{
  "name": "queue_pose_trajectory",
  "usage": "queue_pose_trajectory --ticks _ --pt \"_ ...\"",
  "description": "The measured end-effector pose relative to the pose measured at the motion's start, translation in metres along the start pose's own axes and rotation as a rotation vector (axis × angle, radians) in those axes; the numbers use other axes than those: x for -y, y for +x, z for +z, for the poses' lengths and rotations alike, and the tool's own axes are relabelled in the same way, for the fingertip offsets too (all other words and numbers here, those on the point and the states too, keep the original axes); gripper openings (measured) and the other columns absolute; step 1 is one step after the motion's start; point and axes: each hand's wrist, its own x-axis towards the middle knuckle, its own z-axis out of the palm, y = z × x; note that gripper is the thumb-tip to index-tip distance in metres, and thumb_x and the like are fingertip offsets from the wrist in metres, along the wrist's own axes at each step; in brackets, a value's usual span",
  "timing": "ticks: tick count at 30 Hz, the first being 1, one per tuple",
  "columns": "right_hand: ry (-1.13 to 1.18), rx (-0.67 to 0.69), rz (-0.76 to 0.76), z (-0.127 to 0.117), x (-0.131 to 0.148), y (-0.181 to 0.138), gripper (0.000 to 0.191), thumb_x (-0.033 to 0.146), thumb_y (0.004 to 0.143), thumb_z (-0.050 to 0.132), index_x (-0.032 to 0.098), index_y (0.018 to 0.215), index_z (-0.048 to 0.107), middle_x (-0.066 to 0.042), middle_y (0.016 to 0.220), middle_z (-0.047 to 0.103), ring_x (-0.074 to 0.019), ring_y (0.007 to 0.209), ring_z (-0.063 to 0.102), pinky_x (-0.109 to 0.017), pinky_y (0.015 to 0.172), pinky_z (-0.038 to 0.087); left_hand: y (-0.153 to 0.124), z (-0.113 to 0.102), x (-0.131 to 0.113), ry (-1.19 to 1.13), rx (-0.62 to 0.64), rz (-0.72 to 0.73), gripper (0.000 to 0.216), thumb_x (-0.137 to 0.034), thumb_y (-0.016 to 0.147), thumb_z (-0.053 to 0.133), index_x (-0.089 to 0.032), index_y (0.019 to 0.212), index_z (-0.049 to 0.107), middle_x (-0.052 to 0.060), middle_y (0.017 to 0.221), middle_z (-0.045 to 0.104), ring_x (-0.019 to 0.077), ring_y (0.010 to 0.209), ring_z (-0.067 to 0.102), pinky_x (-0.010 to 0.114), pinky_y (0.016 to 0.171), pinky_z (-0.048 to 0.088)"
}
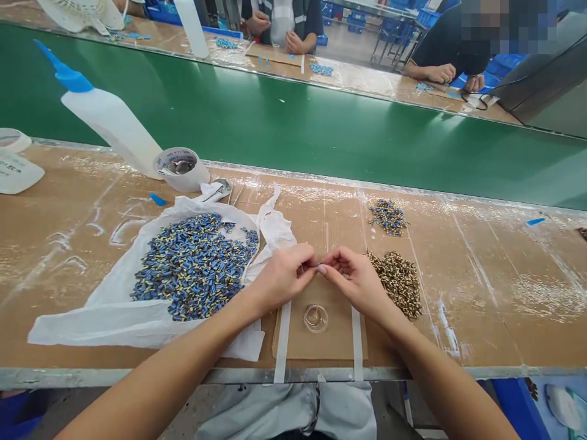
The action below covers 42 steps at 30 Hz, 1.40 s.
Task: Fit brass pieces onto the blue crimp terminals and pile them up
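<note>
My left hand [291, 272] and my right hand [353, 278] meet fingertip to fingertip above a cardboard pad [316, 345]. A tiny blue part [320, 265] shows at the pinched fingertips of my right hand. My left thumb and finger are pinched against the same spot, but what they hold is hidden. Below the hands stands a small clear round dish [316, 318] with a little in it. On the left, a heap of small blue-and-yellow parts [197, 266] lies on a white cloth [114, 324]. Small brass-coloured parts [397, 284] are piled beside my right hand.
Behind the brass pile is a smaller heap of blue-and-brass pieces [388, 217]. A tape roll [183, 171] and a leaning white bottle with blue nozzle [110, 122] stand back left. A green belt [275, 122] crosses behind; other people work beyond it.
</note>
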Motion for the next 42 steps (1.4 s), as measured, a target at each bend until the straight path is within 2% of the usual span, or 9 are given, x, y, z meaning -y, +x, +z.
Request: queue_pose_trajectory --ticks 5,12,15,23,28,30,35,38,42 --pt "0.0 -0.015 0.019 0.004 -0.003 0.0 0.025 0.044 0.089 0.058 0.02 0.081 0.06 -0.002 0.072 0.063 -0.0153 0.063 0.057 -0.027 0.057 0.045 -0.004 0.008 0.001 0.086 -0.053 0.114 0.015 -0.016 0.09 0.048 -0.016 0.075 0.052 0.001 0.073 0.056 0.0132 0.068 0.05 0.026 0.063 0.037" --pt "-0.252 0.012 -0.169 -0.007 0.001 0.002 0.012 0.026 0.091 0.058 0.019 0.081 0.063 -0.001 0.075 0.065 -0.0145 0.068 0.057 -0.026 0.064 0.042 -0.001 -0.002 -0.001 -0.471 0.158 -0.187 0.015 -0.031 0.088 0.059 -0.016 0.086 0.057 0.001 0.079 0.06 0.0133 0.075 0.057 0.024 0.068 0.045" --pt "-0.291 0.025 -0.209 -0.009 0.003 0.002 0.011 0.023 0.09 0.06 0.018 0.081 0.064 -0.001 0.076 0.067 -0.0134 0.068 0.057 -0.025 0.063 0.041 -0.001 -0.003 0.002 -0.554 0.222 -0.241 0.015 -0.029 0.086 0.061 -0.015 0.082 0.057 -0.001 0.075 0.059 0.0119 0.072 0.056 0.023 0.066 0.044" --pt "-0.126 0.032 -0.069 0.001 -0.004 0.001 0.017 0.032 0.088 0.063 0.017 0.079 0.064 0.0 0.07 0.067 -0.0107 0.059 0.058 -0.021 0.055 0.042 0.001 -0.001 0.001 -0.505 0.175 -0.196 0.012 -0.026 0.087 0.059 -0.015 0.092 0.06 0.001 0.083 0.063 0.0128 0.077 0.06 0.025 0.07 0.049" --pt "-0.119 0.037 -0.039 -0.014 0.004 -0.003 0.018 0.033 0.093 0.056 0.017 0.087 0.061 -0.001 0.075 0.065 -0.0117 0.066 0.058 -0.023 0.061 0.044 0.002 -0.001 0.005 -0.365 0.151 -0.203 0.012 -0.02 0.086 0.057 -0.015 0.092 0.066 0.004 0.087 0.068 0.015 0.081 0.064 0.027 0.076 0.051" --pt "-0.145 0.147 -0.047 -0.023 0.012 -0.006 0.02 0.034 0.094 0.053 0.017 0.085 0.06 -0.001 0.075 0.064 -0.0118 0.068 0.057 -0.023 0.063 0.044 0.002 0.0 0.007 -0.336 0.131 -0.203 0.012 -0.018 0.085 0.058 -0.015 0.091 0.068 0.004 0.086 0.069 0.0151 0.082 0.064 0.028 0.076 0.051" --pt "-0.124 0.632 -0.029 -0.03 0.019 -0.013 0.026 0.04 0.084 0.068 0.019 0.099 0.063 0.0 0.08 0.063 -0.0117 0.068 0.056 -0.023 0.06 0.045 0.001 0.003 0.009 -0.354 0.114 -0.175 0.016 -0.016 0.085 0.056 -0.015 0.095 0.069 0.003 0.087 0.07 0.0139 0.081 0.064 0.027 0.076 0.051" --pt "-0.129 0.667 -0.005 -0.027 0.017 -0.014 0.027 0.037 0.082 0.071 0.019 0.101 0.063 0.0 0.08 0.063 -0.0117 0.068 0.057 -0.023 0.061 0.046 0.001 0.003 0.009 -0.357 0.12 -0.171 0.015 -0.017 0.086 0.056 -0.015 0.095 0.068 0.004 0.086 0.07 0.0135 0.079 0.064 0.027 0.075 0.051" --pt "-0.146 0.584 -0.007 -0.022 0.016 -0.013 0.016 0.033 0.088 0.064 0.018 0.095 0.064 0.0 0.078 0.063 -0.0113 0.067 0.056 -0.023 0.062 0.046 0.001 0.003 0.008 -0.363 0.122 -0.178 0.014 -0.017 0.085 0.056 -0.014 0.094 0.067 0.004 0.085 0.069 0.0134 0.078 0.063 0.027 0.074 0.051"
